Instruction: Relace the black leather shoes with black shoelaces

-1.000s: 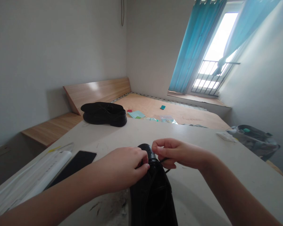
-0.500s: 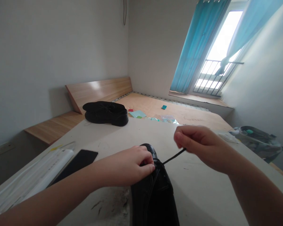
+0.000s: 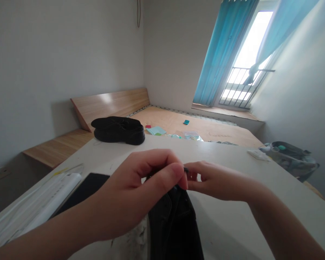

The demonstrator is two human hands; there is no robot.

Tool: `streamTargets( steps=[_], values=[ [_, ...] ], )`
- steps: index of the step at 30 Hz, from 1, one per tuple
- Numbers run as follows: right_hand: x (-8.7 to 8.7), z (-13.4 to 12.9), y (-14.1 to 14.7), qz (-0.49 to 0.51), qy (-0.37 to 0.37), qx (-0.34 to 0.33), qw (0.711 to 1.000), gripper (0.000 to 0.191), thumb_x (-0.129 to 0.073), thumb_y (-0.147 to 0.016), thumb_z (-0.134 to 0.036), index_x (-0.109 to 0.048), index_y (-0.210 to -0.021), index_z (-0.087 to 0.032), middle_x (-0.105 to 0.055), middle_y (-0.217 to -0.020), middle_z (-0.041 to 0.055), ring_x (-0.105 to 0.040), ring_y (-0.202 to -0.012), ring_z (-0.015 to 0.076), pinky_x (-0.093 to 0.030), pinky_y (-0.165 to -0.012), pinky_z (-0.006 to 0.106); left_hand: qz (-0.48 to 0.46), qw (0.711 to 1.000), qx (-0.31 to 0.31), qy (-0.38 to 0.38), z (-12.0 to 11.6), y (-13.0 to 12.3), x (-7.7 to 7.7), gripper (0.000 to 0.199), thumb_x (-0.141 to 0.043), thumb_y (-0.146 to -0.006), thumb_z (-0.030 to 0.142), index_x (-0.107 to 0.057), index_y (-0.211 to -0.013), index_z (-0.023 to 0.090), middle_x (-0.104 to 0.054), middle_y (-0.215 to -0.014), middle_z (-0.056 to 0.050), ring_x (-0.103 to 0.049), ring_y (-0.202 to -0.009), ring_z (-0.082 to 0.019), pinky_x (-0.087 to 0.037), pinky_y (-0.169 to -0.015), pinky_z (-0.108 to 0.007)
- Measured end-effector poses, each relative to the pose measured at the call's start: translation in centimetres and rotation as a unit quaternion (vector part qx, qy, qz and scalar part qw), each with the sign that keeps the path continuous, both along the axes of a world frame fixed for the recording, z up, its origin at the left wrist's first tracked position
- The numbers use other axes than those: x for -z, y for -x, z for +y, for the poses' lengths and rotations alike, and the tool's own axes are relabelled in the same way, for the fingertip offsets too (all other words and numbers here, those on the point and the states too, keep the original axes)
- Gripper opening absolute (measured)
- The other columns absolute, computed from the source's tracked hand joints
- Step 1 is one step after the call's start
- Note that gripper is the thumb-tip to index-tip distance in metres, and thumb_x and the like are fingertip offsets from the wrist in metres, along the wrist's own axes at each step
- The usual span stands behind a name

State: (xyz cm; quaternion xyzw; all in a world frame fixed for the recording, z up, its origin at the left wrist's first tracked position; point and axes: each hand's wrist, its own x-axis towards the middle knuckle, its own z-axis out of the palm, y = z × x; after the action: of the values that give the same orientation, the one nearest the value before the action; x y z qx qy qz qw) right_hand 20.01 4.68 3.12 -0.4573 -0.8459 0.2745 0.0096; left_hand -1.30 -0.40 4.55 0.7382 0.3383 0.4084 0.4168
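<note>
The right hand [image 3: 219, 180] pinches a thin black shoelace [image 3: 185, 169] by its tip, while the left hand [image 3: 141, 184] curls closed over a black leather shoe [image 3: 173, 220] (its lacing hidden behind the fingers).

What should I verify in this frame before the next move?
1. Right hand pinching the black lace end: ok, the tip shows at its fingertips.
2. Left hand at the black leather shoe: ok, it sits over the shoe's top.
3. Lacing and eyelets: cannot tell, the Left hand hides them.
4. Shoe resting on the white desk: ok, it lies on the desk below both hands.
5. Second black shoe away from the hands: ok, it stands near the desk's far edge.
</note>
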Motion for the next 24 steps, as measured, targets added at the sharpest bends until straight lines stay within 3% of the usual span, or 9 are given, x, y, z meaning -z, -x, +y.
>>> streamTargets(
  steps=[5, 8, 14, 16, 18, 20, 21, 22, 24],
  values=[
    [0.7, 0.2, 0.7, 0.017, 0.020, -0.043, 0.999, 0.013, -0.052, -0.088, -0.026, -0.062, -0.084, -0.019, -0.061, -0.081, 0.0009, -0.054, -0.073, 0.0147, -0.042, -0.067, 0.028, -0.033, 0.991, 0.114, -0.060, -1.5, 0.7, -0.3, 0.036, -0.051, -0.092, 0.041, -0.067, -0.065, 0.024, -0.054, -0.054, 0.001, -0.047, -0.049, -0.012, -0.041, -0.048, -0.024],
    [1.2, 0.4, 0.9, 0.037, 0.014, -0.034, 0.999, 0.017, -0.049, -0.091, -0.030, -0.059, -0.082, -0.019, -0.058, -0.084, 0.0012, -0.051, -0.077, 0.0152, -0.042, -0.071, 0.030, 0.061, 0.979, 0.159, -0.111, -1.3, 0.5, -0.3, 0.040, -0.046, -0.094, 0.037, -0.065, -0.063, 0.022, -0.057, -0.056, 0.001, -0.052, -0.051, -0.011, -0.044, -0.056, -0.025],
    [1.2, 1.1, 0.5, 0.190, 0.186, -0.005, 0.964, 0.037, -0.056, -0.086, -0.052, -0.063, -0.079, -0.016, -0.056, -0.076, 0.0013, -0.050, -0.075, 0.0158, -0.042, -0.072, 0.030, 0.370, 0.922, -0.002, -0.114, 1.6, -0.1, 0.9, 0.024, -0.044, -0.092, 0.031, -0.063, -0.080, 0.023, -0.064, -0.075, 0.001, -0.057, -0.068, -0.016, -0.040, -0.060, -0.028],
    [0.5, 1.1, 0.0, 0.304, 0.221, 0.015, 0.927, 0.041, -0.059, -0.084, -0.055, -0.065, -0.081, -0.014, -0.059, -0.079, 0.0033, -0.053, -0.079, 0.0164, -0.042, -0.077, 0.031, 0.409, 0.909, -0.022, -0.084, 2.3, -0.2, 1.7, 0.022, -0.043, -0.091, 0.030, -0.063, -0.094, 0.023, -0.067, -0.089, -0.001, -0.061, -0.081, -0.020, -0.043, -0.067, -0.031],
    [-0.4, 0.8, -0.6, 0.432, 0.246, 0.009, 0.867, 0.038, -0.061, -0.086, -0.051, -0.061, -0.073, -0.015, -0.056, -0.074, 0.0020, -0.053, -0.075, 0.0144, -0.043, -0.075, 0.028, 0.435, 0.899, -0.022, -0.054, 2.7, -0.1, 2.5, 0.024, -0.042, -0.091, 0.029, -0.062, -0.102, 0.022, -0.067, -0.100, -0.004, -0.061, -0.093, -0.023, -0.045, -0.078, -0.036],
    [-1.3, 0.3, -1.1, 0.526, 0.263, -0.006, 0.809, 0.039, -0.058, -0.091, -0.043, -0.050, -0.063, -0.017, -0.043, -0.062, -0.0030, -0.044, -0.059, 0.0097, -0.040, -0.059, 0.023, 0.452, 0.891, -0.015, -0.036, 2.9, -0.1, 3.2, 0.026, -0.041, -0.091, 0.030, -0.061, -0.105, 0.021, -0.066, -0.104, -0.006, -0.060, -0.097, -0.025, -0.044, -0.083, -0.039],
    [-1.7, 0.0, -1.3, 0.548, 0.252, -0.009, 0.798, 0.041, -0.056, -0.092, -0.041, -0.044, -0.060, -0.018, -0.036, -0.058, -0.0049, -0.036, -0.052, 0.0082, -0.034, -0.051, 0.022, 0.457, 0.889, -0.013, -0.033, 2.9, -0.1, 3.6, 0.026, -0.040, -0.091, 0.030, -0.061, -0.103, 0.020, -0.065, -0.103, -0.006, -0.060, -0.098, -0.026, -0.044, -0.085, -0.040],
    [-2.0, -0.4, -1.4, 0.552, 0.226, -0.010, 0.802, 0.044, -0.053, -0.094, -0.041, -0.041, -0.059, -0.018, -0.031, -0.056, -0.0058, -0.030, -0.049, 0.0079, -0.029, -0.047, 0.021, 0.459, 0.888, -0.011, -0.033, 3.0, -0.1, 3.9, 0.026, -0.039, -0.092, 0.030, -0.061, -0.101, 0.020, -0.064, -0.102, -0.007, -0.059, -0.098, -0.026, -0.044, -0.085, -0.041],
    [-2.4, -1.2, -1.3, 0.513, 0.116, -0.012, 0.851, 0.044, -0.047, -0.097, -0.042, -0.041, -0.060, -0.019, -0.029, -0.054, -0.0058, -0.024, -0.047, 0.0085, -0.022, -0.043, 0.022, 0.458, 0.888, -0.010, -0.036, 3.3, -0.1, 4.4, 0.026, -0.037, -0.092, 0.031, -0.060, -0.095, 0.019, -0.061, -0.101, -0.009, -0.057, -0.098, -0.027, -0.043, -0.086, -0.043]
  ],
)
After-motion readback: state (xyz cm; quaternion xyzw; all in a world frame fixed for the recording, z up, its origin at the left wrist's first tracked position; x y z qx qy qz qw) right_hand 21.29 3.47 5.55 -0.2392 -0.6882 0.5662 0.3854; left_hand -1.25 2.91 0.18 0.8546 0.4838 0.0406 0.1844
